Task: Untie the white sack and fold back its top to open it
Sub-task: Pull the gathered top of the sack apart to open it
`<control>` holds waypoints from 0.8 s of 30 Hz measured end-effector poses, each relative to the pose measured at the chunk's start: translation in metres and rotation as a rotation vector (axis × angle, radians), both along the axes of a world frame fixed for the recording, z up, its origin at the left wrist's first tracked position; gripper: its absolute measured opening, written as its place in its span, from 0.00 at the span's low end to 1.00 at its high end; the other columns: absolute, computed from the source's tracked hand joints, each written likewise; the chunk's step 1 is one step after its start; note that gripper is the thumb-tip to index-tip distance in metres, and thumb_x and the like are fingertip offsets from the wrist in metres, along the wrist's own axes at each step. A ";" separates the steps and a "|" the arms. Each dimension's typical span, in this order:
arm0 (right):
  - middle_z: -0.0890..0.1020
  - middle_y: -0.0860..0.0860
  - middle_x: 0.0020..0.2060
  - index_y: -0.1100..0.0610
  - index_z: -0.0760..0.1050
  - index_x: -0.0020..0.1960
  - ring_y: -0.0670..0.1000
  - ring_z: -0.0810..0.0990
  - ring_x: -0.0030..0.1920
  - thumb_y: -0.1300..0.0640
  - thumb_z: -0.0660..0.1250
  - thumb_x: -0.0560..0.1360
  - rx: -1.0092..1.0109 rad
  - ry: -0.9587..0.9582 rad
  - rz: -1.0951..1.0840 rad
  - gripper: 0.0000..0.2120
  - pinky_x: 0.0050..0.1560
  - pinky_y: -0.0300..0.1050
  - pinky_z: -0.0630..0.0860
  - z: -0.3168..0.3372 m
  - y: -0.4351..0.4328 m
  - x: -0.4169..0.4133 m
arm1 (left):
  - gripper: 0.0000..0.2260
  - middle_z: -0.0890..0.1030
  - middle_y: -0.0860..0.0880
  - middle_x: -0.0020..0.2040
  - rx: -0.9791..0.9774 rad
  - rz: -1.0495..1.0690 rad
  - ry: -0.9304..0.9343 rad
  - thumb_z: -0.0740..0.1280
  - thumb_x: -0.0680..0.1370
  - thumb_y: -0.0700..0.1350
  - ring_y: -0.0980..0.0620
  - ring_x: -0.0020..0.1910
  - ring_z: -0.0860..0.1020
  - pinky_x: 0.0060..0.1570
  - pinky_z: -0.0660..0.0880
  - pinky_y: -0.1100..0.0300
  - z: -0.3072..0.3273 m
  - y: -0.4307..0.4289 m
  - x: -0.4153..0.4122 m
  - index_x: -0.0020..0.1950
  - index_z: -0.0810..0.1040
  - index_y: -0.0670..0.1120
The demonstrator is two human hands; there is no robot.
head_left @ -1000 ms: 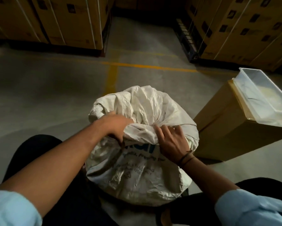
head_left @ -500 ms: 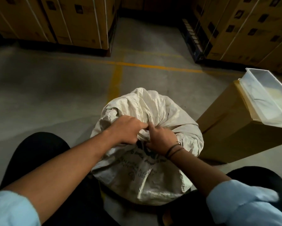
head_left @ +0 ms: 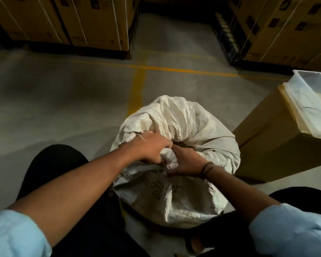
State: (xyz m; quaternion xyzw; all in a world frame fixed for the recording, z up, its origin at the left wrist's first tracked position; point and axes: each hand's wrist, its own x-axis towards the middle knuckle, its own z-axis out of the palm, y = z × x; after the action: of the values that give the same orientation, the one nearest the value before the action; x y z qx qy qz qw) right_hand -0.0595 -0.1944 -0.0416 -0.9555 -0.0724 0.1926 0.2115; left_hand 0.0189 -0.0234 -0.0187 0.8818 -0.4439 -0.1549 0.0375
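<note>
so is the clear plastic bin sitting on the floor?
No, the clear plastic bin rests on top of the cardboard box to the right of the white sack.

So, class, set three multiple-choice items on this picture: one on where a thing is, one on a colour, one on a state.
1. Where is the clear tub?
A. on the cardboard box right of the sack
B. inside the sack
C. on the person's lap

2. What colour are the floor lines?
A. white
B. yellow
C. red

3. What are the hands doing?
A. resting on the floor
B. lifting the tub
C. both gripping the sack top

Key: 1 A, the tub lies on the box top. 2 B, the painted lines are yellow. 3 C, the left hand and right hand clutch bunched fabric.
</note>
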 end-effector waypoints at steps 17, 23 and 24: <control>0.81 0.53 0.36 0.56 0.79 0.51 0.58 0.77 0.38 0.58 0.60 0.73 -0.567 -0.753 0.131 0.11 0.46 0.53 0.66 -0.041 0.007 -0.009 | 0.44 0.60 0.53 0.80 0.336 0.046 0.033 0.74 0.66 0.65 0.41 0.74 0.59 0.72 0.59 0.44 0.001 0.012 0.002 0.79 0.61 0.59; 0.83 0.54 0.38 0.57 0.77 0.48 0.58 0.80 0.44 0.55 0.64 0.75 -0.497 -0.845 0.105 0.06 0.55 0.60 0.71 -0.012 0.002 -0.005 | 0.45 0.67 0.49 0.75 0.221 0.122 -0.175 0.75 0.63 0.67 0.43 0.70 0.65 0.68 0.64 0.46 -0.003 0.022 0.015 0.77 0.62 0.61; 0.83 0.54 0.37 0.57 0.77 0.48 0.58 0.81 0.42 0.55 0.64 0.75 -0.483 -0.886 0.098 0.07 0.55 0.60 0.72 -0.007 -0.001 -0.003 | 0.45 0.67 0.50 0.75 0.161 0.102 -0.179 0.74 0.63 0.70 0.44 0.70 0.66 0.69 0.64 0.47 0.001 0.025 0.020 0.77 0.62 0.61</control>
State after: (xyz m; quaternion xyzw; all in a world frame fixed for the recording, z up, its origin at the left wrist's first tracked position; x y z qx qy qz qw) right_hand -0.0621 -0.1949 -0.0483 -0.9626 -0.1532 -0.2101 -0.0757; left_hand 0.0391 0.0019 -0.0175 0.9137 -0.3861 -0.1086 -0.0655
